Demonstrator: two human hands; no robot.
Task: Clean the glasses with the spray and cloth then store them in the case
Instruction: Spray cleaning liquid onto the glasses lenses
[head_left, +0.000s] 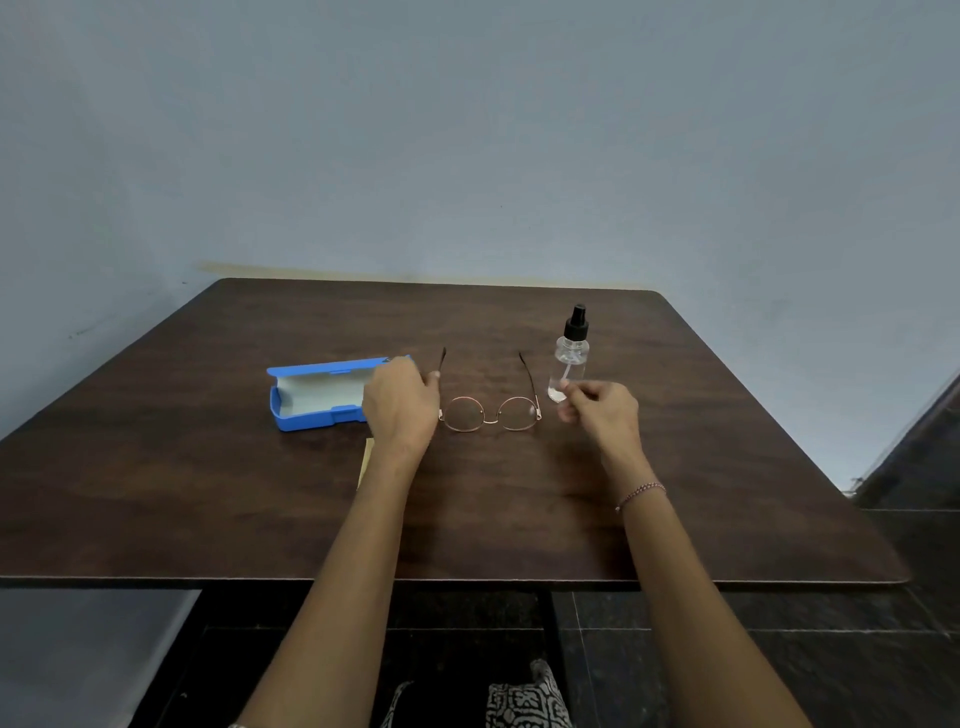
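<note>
Mid-frame, our left hand (400, 402) seemingly pinches the round glasses' (464, 413) temple; our right hand (602, 410) is curled, empty, beside the spray bottle (570, 358).

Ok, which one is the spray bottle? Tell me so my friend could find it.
Look at the dark brown wooden table, then just beyond the right hand. The small clear plastic spray bottle stands there, right of the round wire-framed glasses. It is the only upright thing, with a black pump top.
</note>
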